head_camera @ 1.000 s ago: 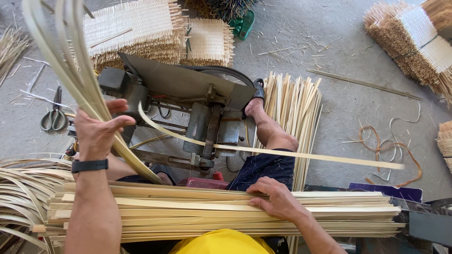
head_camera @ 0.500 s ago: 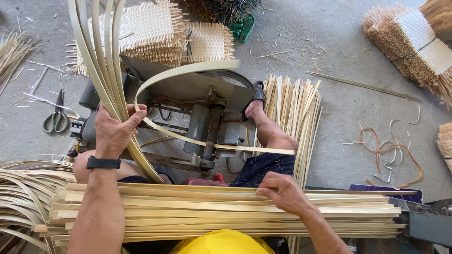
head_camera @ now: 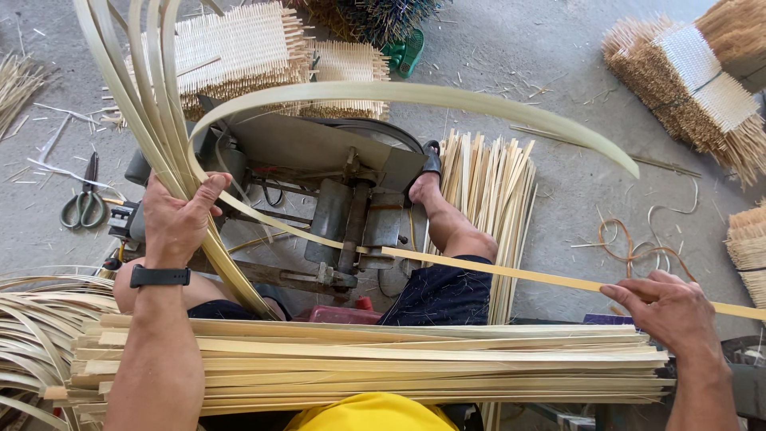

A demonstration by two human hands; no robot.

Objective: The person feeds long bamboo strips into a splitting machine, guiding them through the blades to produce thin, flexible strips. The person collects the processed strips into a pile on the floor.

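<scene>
The left hand (head_camera: 179, 219) had its grip closed around a bundle of bent strips (head_camera: 132, 96) rising up and away. The right hand (head_camera: 666, 307) pinched one long bamboo strip (head_camera: 495, 267) — it ran from the machine (head_camera: 319, 160), looping overhead. A stack of slats (head_camera: 399, 363) lay across the lap; scissors (head_camera: 84, 203) on the floor.

Scissors (head_camera: 83, 204) lie on the concrete floor (head_camera: 558, 48) at the left. Woven cane mats (head_camera: 239, 48) are stacked behind the grey machine (head_camera: 319, 152). A green sandal (head_camera: 408, 51) sits near the top, and bundled mats (head_camera: 686, 88) rest at the right.
</scene>
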